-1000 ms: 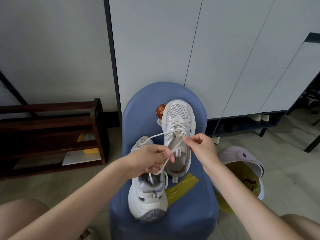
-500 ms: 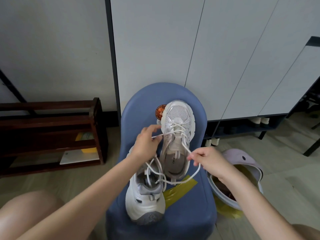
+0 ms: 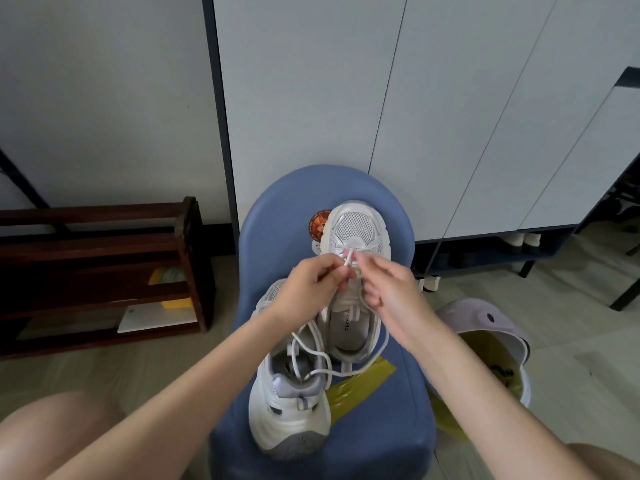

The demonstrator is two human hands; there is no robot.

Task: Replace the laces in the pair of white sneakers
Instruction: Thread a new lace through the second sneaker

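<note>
White sneakers, pair, on a blue padded stool at centre frame: far sneaker toe-up toward the top of the frame, near sneaker heel-first toward the bottom, the two touching side by side. White lace runs from the far sneaker's upper eyelets in loose loops over the near sneaker's opening. Left hand and right hand meet just below the far toe, fingers curled, each pinching the lace. Yellow tape strip on the seat, round sticker beside the toe. Dark wooden rack at left; lidded bin with yellow liner at lower right
</note>
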